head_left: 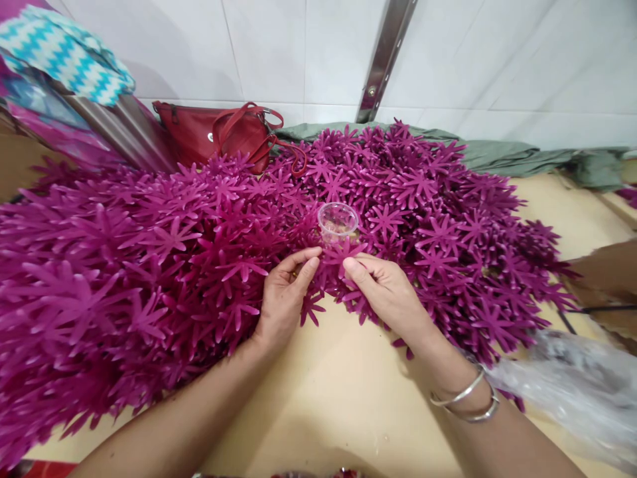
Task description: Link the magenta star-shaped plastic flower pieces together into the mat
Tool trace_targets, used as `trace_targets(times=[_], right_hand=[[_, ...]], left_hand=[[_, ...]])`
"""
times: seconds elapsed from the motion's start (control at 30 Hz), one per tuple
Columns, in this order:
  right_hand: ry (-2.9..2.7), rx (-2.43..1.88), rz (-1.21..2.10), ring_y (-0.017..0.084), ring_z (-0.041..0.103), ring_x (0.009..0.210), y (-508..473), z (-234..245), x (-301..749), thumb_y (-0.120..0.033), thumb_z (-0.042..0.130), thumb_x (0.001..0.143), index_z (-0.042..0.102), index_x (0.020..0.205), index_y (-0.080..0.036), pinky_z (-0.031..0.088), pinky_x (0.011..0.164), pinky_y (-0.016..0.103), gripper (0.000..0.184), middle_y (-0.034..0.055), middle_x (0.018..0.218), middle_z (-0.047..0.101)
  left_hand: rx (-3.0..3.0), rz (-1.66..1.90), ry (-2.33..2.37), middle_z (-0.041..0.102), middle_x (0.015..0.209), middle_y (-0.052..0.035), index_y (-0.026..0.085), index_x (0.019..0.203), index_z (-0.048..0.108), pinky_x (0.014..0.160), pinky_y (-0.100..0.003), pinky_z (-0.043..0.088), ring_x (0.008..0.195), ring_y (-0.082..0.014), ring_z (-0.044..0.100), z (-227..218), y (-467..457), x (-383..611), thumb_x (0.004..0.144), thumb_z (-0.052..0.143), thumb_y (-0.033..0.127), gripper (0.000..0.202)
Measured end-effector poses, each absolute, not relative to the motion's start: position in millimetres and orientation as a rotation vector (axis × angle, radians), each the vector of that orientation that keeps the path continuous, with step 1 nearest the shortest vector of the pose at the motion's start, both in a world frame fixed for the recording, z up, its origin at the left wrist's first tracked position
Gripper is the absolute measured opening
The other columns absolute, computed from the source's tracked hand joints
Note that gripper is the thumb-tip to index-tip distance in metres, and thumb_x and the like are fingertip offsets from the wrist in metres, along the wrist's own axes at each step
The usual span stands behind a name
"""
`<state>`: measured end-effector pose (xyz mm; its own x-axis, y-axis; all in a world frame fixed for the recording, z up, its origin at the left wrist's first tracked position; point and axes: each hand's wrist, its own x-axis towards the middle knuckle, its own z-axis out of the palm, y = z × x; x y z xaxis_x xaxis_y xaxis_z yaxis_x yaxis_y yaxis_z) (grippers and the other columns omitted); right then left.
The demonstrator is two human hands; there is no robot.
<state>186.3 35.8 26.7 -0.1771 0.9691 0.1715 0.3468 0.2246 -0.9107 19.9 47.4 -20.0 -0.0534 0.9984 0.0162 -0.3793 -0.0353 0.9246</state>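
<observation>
A large heap of magenta plastic flowers (149,252) covers most of the tan table (328,392). My left hand (283,299) and my right hand (385,292) meet at the heap's near edge. Both pinch one magenta flower (334,260) between thumb and fingers. A small clear plastic cup (337,222) stands among the flowers just beyond my fingertips. Two silver bangles (465,401) circle my right wrist.
A red handbag (219,133) lies behind the heap against the white tiled wall. Green cloth (522,156) runs along the wall at the right. A clear plastic bag (582,392) lies at the right near edge. Patterned fabric (60,53) hangs at the top left.
</observation>
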Motion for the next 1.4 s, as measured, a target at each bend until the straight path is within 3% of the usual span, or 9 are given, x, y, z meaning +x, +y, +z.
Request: trace_targets(times=[0.13, 0.33, 0.43, 0.53, 0.63, 0.7, 0.87, 1.1, 1.4], right_hand=[[-1.906, -1.242, 1.021, 0.012, 0.048, 0.058, 35, 26, 187, -0.052, 0.061, 0.098, 0.049, 0.061, -0.021, 0.035, 0.053, 0.025, 0.050, -0.0031, 0.067, 0.049], [-2.247, -1.354, 0.462, 0.021, 0.055, 0.082, 35, 29, 190, -0.047, 0.094, 0.068, 0.060, 0.078, -0.020, 0.042, 0.074, 0.033, 0.044, 0.0026, 0.087, 0.062], [-2.130, -1.306, 0.466, 0.022, 0.056, 0.085, 34, 32, 190, -0.051, 0.084, 0.081, 0.063, 0.078, -0.021, 0.043, 0.082, 0.036, 0.037, 0.0033, 0.087, 0.062], [-1.848, -1.334, 0.536, 0.018, 0.054, 0.074, 34, 32, 187, -0.046, 0.064, 0.098, 0.058, 0.073, -0.021, 0.043, 0.077, 0.034, 0.036, 0.0000, 0.074, 0.058], [-1.558, -1.339, 0.721, 0.016, 0.056, 0.073, 34, 26, 183, -0.042, 0.068, 0.095, 0.064, 0.097, -0.022, 0.046, 0.072, 0.031, 0.021, -0.0009, 0.082, 0.062], [-1.433, -1.289, 0.931, 0.015, 0.057, 0.072, 35, 22, 180, -0.040, 0.071, 0.091, 0.066, 0.104, -0.022, 0.047, 0.068, 0.029, 0.023, -0.0010, 0.083, 0.062], [-1.338, -1.274, 1.128, 0.012, 0.047, 0.061, 35, 20, 178, -0.040, 0.070, 0.090, 0.066, 0.088, -0.021, 0.039, 0.053, 0.025, 0.019, -0.0035, 0.071, 0.054], [-1.489, -1.283, 1.137, 0.011, 0.045, 0.049, 31, 27, 182, -0.049, 0.059, 0.099, 0.056, 0.088, -0.023, 0.036, 0.045, 0.023, 0.028, -0.0068, 0.061, 0.049], [-1.623, -1.285, 1.044, 0.010, 0.048, 0.050, 29, 29, 184, -0.049, 0.053, 0.103, 0.052, 0.078, -0.023, 0.038, 0.049, 0.023, 0.036, -0.0063, 0.060, 0.051]], left_hand=[[0.972, 1.549, 1.029, 0.077, 0.123, -0.0055, 0.024, 0.116, 0.077, 0.107, -0.036, 0.051, 0.113, -0.0200, 0.070, -23, 48, 16, 0.087, 0.078, 0.033, 0.030], [1.284, 1.666, 1.113, 0.068, 0.141, -0.0064, 0.027, 0.127, 0.073, 0.119, -0.038, 0.043, 0.133, -0.0204, 0.060, -13, 43, 12, 0.095, 0.069, 0.030, 0.033], [1.308, 1.668, 1.072, 0.070, 0.134, -0.0067, 0.025, 0.120, 0.075, 0.111, -0.033, 0.050, 0.128, -0.0196, 0.064, -10, 42, 14, 0.092, 0.073, 0.028, 0.028], [1.142, 1.609, 0.979, 0.074, 0.122, -0.0051, 0.026, 0.119, 0.073, 0.096, -0.027, 0.057, 0.107, -0.0158, 0.072, -11, 42, 17, 0.088, 0.078, 0.027, 0.031], [1.054, 1.566, 0.879, 0.076, 0.113, -0.0032, 0.027, 0.122, 0.069, 0.087, -0.022, 0.058, 0.094, -0.0117, 0.072, -12, 41, 20, 0.084, 0.082, 0.025, 0.041], [1.053, 1.513, 0.835, 0.075, 0.113, -0.0036, 0.027, 0.125, 0.068, 0.087, -0.021, 0.057, 0.095, -0.0120, 0.072, -11, 40, 21, 0.082, 0.083, 0.024, 0.046], [1.004, 1.399, 0.848, 0.076, 0.118, -0.0058, 0.025, 0.119, 0.072, 0.091, -0.027, 0.057, 0.100, -0.0160, 0.072, -4, 38, 22, 0.079, 0.085, 0.028, 0.042], [0.988, 1.330, 0.917, 0.079, 0.097, -0.0034, 0.020, 0.099, 0.078, 0.079, -0.025, 0.056, 0.082, -0.0139, 0.069, -4, 40, 21, 0.082, 0.083, 0.038, 0.025], [1.062, 1.216, 0.809, 0.078, 0.095, -0.0044, 0.020, 0.096, 0.078, 0.082, -0.026, 0.055, 0.085, -0.0151, 0.070, 0, 35, 20, 0.085, 0.080, 0.038, 0.021]])
